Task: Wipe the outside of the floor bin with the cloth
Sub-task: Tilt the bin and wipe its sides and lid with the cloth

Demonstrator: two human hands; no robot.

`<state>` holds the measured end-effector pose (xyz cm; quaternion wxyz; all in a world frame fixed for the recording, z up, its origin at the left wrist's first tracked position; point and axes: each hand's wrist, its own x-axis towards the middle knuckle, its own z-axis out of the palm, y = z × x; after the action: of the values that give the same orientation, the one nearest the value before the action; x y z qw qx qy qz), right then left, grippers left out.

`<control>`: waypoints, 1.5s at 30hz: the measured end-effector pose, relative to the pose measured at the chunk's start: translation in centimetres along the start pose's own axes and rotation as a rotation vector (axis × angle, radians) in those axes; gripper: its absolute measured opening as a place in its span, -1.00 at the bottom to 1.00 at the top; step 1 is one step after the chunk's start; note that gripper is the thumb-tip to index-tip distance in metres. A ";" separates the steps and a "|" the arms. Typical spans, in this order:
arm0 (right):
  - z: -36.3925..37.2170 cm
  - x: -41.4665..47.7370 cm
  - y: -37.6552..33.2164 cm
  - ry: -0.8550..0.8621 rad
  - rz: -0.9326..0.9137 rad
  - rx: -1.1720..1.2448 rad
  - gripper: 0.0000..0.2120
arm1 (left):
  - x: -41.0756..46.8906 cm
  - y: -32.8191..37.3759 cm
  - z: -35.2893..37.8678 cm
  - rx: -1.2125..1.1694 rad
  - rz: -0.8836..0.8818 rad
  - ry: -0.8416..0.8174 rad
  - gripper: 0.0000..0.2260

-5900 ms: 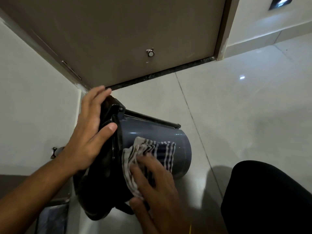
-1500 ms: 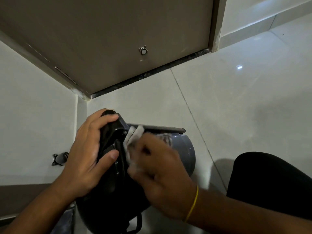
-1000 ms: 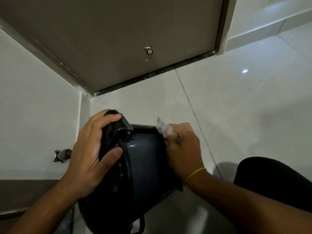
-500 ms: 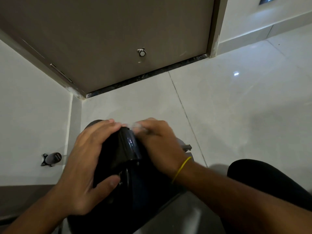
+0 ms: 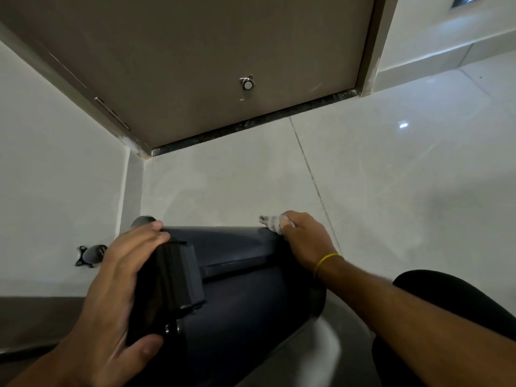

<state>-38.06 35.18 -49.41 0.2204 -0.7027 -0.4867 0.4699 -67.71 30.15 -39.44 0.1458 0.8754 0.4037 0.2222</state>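
A dark blue-grey floor bin (image 5: 245, 303) lies tipped on its side low in the head view, its base end toward the right. My left hand (image 5: 117, 297) grips its black lid end and hinge block (image 5: 178, 277). My right hand (image 5: 304, 238) presses a pale striped cloth (image 5: 272, 222) on the bin's far upper edge near the base. Only a small bunched corner of the cloth shows past my fingers. A yellow band circles my right wrist.
A brown door (image 5: 209, 65) with a small door stop (image 5: 247, 82) stands ahead. A white wall at left carries a black stopper (image 5: 89, 254). My dark-clothed knee (image 5: 460, 308) is at the lower right. Glossy pale floor tiles (image 5: 391, 177) spread to the right.
My right hand slid with the cloth from the lid end rightward along the bin's top edge to the base end. The bin turned so the hinge side faces up. My left hand kept its grip.
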 end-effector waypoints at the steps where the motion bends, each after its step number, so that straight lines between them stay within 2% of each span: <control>1: -0.1 -0.1 -0.5 -0.014 -0.030 0.012 -0.69 | 0.2 0.0 0.1 -0.004 0.001 0.004 -0.19; 4: 0.2 -2.3 -4.0 -0.114 -0.237 0.101 -0.55 | 0.3 -0.6 0.1 0.002 0.061 -0.004 -0.22; 7: 2.2 -4.3 -7.7 -0.257 -0.452 0.266 -0.61 | -0.7 -1.4 0.6 -0.015 0.118 -0.026 -0.16; 9: 3.0 -4.7 -8.5 -0.281 -0.511 0.307 -0.60 | -1.4 -3.1 0.9 -0.006 0.126 -0.036 -0.12; 10: 3.0 -4.5 -8.0 -0.301 -0.498 0.337 -0.64 | -1.7 -4.2 0.9 0.013 0.122 -0.043 -0.15; 12: 2.6 -3.9 -5.8 -0.314 -0.449 0.347 -0.73 | -2.6 -6.1 1.0 0.052 0.145 -0.040 -0.39; 13: 2.3 -3.5 -4.5 -0.274 -0.417 0.294 -0.75 | -3.0 -6.6 1.2 0.051 0.149 -0.038 -0.50; 14: 1.9 -3.2 -3.3 -0.228 -0.375 0.235 -0.74 | -3.4 -6.6 1.5 0.037 0.146 -0.038 -0.52; 18: 0.5 -1.7 -0.7 -0.140 -0.065 0.138 -0.37 | -1.5 -4.4 1.7 -0.074 0.120 -0.071 -0.33; 20: 0.1 -1.2 -0.6 -0.114 0.022 0.095 -0.31 | 0.8 -3.4 1.1 -0.081 0.073 -0.104 -0.26; 22: 0.0 -1.3 -1.1 -0.113 0.006 0.102 -0.30 | 2.6 -2.7 0.6 -0.080 0.048 -0.153 -0.16; 24: 0.1 -2.0 -1.9 -0.117 -0.059 0.148 -0.39 | 3.5 -2.5 0.3 -0.090 0.033 -0.195 -0.14; 27: 0.9 -4.0 -3.6 -0.121 -0.238 0.247 -0.67 | 5.1 -4.7 0.3 -0.125 -0.040 -0.220 -0.19; 29: 1.8 -5.5 -4.5 -0.116 -0.412 0.294 -0.66 | 5.9 -6.5 0.4 -0.245 -0.145 -0.199 -0.28; 31: 2.7 -6.5 -4.9 -0.106 -0.570 0.305 -0.62 | 6.5 -7.3 0.4 -0.418 -0.268 -0.198 -0.28; 33: 3.0 -6.6 -4.6 -0.087 -0.648 0.318 -0.62 | 6.8 -7.0 0.4 -0.459 -0.300 -0.222 -0.32; 35: 2.7 -6.1 -3.8 -0.030 -0.576 0.352 -0.65 | 7.0 -6.1 0.4 -0.380 -0.281 -0.231 -0.46; 36: 2.4 -5.5 -3.1 0.006 -0.478 0.341 -0.64 | 7.1 -5.5 0.6 -0.349 -0.265 -0.231 -0.49; 39: 1.1 -3.2 -0.7 -0.031 0.023 0.146 -0.55 | 6.9 -3.7 1.2 -0.248 -0.164 -0.252 -0.46; 41: 0.4 -1.9 0.4 -0.131 0.251 0.072 -0.62 | 6.4 -2.6 1.9 -0.175 -0.061 -0.276 -0.37; 43: 0.2 -2.2 -0.1 -0.175 0.242 0.124 -0.64 | 5.8 -2.0 2.6 -0.127 0.041 -0.274 -0.38; 45: 0.2 -4.2 -2.4 -0.156 0.147 0.259 -0.67 | 5.4 -2.1 3.1 -0.111 0.086 -0.267 -0.39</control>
<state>-39.75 32.37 -45.82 0.2357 -0.6637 -0.3848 0.5966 -64.41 35.37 -41.53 0.2369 0.9042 0.3299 0.1319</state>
